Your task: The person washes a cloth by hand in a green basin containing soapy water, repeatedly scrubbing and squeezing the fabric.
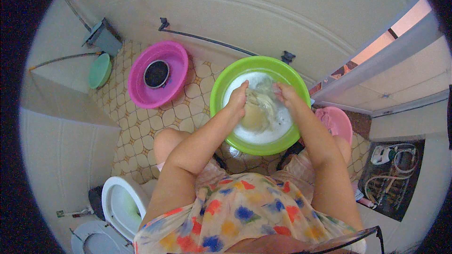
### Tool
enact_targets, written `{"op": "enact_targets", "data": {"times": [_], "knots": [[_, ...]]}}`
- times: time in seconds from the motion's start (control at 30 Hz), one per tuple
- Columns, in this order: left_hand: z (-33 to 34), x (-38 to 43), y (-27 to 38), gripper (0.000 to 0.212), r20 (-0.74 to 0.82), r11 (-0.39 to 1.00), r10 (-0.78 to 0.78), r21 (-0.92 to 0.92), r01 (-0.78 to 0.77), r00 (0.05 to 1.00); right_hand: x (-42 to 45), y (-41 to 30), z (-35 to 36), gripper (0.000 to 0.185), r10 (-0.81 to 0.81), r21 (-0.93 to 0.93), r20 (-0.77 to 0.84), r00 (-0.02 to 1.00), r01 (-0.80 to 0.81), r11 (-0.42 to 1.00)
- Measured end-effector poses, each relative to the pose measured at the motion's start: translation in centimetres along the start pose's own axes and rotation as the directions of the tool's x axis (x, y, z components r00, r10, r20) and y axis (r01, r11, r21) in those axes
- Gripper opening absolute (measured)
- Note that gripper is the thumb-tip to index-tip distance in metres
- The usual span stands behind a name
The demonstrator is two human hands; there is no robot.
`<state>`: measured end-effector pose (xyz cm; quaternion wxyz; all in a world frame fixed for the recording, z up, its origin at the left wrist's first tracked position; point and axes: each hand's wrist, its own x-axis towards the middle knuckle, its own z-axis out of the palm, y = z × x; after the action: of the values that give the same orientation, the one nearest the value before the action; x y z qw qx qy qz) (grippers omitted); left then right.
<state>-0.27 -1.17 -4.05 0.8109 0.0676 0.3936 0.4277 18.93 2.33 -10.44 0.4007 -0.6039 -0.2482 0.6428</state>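
A green plastic basin [259, 149] stands on the tiled floor between the person's knees, holding white suds and cloudy water. My left hand [238, 99] is over the left half of the basin, its fingers closed on the edge of a wet, pale cloth [263, 100]. Over the basin's right half is my right hand [285, 94], at the other side of the cloth; its fingertips are blurred by suds, and its hold cannot be told. Part of the cloth lies under the water.
Left of the green basin stands a pink basin [136, 93] with a round dark-centred item [156, 74] in it. A light pink basin [348, 123] with pink cloth is at right. A toilet [106, 197] is at lower left; a wall rail [212, 41] runs behind.
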Motion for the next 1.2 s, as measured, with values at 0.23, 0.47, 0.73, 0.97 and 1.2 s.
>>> {"op": "enact_targets", "data": {"times": [0.23, 0.47, 0.73, 0.97, 1.2], "knots": [[0.6, -0.4, 0.4, 0.036, 0.001, 0.999, -0.038, 0.027, 0.038, 0.999, -4.4, -6.0, 2.7, 0.031, 0.079, 0.216, 0.316, 0.946, -0.152, 0.964], [2.1, -1.0, -0.4, 0.034, 0.143, 0.984, 0.117, 0.115, -0.133, 0.983, -9.0, -8.9, 4.8, 0.034, 0.022, 0.081, 0.697, 0.717, -0.109, 0.991], [3.0, -1.4, -0.5, 0.031, 0.076, 0.975, 0.075, 0.205, -0.089, 0.994, -7.7, -5.9, 3.2, 0.030, -0.072, -0.250, 0.478, 0.875, 0.214, 0.945], [1.8, -0.6, 0.3, 0.036, 0.069, 0.944, 0.173, 0.273, -0.185, 0.983, -5.6, -3.1, 2.0, 0.029, -0.013, -0.487, 0.569, 0.822, 0.350, 0.800], [2.2, -0.8, 0.8, 0.029, 0.068, 0.887, 0.247, 0.386, -0.254, 0.967, -7.6, -6.5, 0.8, 0.019, -0.117, -0.226, 0.460, 0.880, 0.244, 0.943]]}}
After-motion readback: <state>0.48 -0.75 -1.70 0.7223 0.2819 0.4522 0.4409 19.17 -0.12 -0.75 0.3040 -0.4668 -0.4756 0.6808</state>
